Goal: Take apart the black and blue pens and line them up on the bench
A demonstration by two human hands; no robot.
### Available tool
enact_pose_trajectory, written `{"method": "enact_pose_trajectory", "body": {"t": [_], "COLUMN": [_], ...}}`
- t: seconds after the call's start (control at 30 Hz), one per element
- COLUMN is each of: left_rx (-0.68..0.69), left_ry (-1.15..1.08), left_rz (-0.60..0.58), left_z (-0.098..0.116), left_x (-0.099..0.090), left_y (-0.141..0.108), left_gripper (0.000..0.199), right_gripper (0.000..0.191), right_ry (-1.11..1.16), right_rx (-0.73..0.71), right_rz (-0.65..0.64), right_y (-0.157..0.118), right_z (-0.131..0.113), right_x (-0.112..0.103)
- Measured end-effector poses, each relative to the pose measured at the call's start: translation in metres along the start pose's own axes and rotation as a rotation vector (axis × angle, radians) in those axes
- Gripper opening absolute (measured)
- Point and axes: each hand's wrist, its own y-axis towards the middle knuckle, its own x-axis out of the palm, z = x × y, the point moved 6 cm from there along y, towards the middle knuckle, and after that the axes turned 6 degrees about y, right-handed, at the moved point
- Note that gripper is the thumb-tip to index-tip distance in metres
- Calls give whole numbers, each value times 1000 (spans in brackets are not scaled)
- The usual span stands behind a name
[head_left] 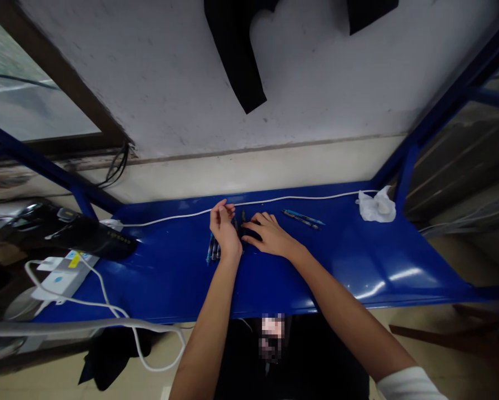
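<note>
Several slim pens (213,248), some blue and some dark, lie side by side on the blue table, partly under my left hand (225,230). That hand is turned on its edge, its fingers loosely curled and apart, and I see nothing held in it. My right hand (268,236) is just to its right, palm down, with bent, spread fingers and the thumb apart. Between the hands is a dark pen (243,215), close to the right fingertips; whether they touch it I cannot tell. Two more pens (303,218) lie right of my right hand.
A white cable (183,215) runs along the back of the blue table (166,283). At the left are a black object with lettering (116,240) and a white power strip (68,278) with looping cords. Crumpled white tissue or plastic (377,205) sits at the right back corner.
</note>
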Motion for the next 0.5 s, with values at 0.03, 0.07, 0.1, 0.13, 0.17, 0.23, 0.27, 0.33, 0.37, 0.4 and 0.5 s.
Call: {"method": "enact_pose_trajectory", "body": {"t": [0.03,0.07,0.1,0.13,0.17,0.23,0.27,0.33,0.37,0.4,0.5], "left_rx": [-1,0,0,-2,-5,-13,-14,-10,-7,-5,-2], "left_ry": [0,1,1,1,-1,-2,0,8,14,21,39], "left_rz": [3,5,7,10,13,17,16,9,4,-1,-14], "left_z": [1,1,2,2,2,1,1,1,1,1,1], "left_x": [0,0,0,0,0,0,0,1,1,1,1], "left_y": [0,0,0,0,0,0,0,0,0,-1,-1], "left_gripper": [29,29,30,30,30,30,30,32,32,33,34], "right_gripper": [43,43,40,37,32,20,15,15,17,19,21], "right_ry": [-18,-30,-37,-37,-28,10,35,93,126,159,248], "right_rx": [8,15,21,25,27,25,24,23,20,16,-2], "right_rz": [-2,-5,-9,-12,-14,-16,-17,-29,-38,-45,-44], "right_y": [0,1,1,1,2,2,3,3,3,3,3], "right_z": [-1,-3,-4,-5,-6,-8,-9,-11,-12,-14,-18], "right_x": [1,1,2,2,2,2,2,2,3,3,6]}}
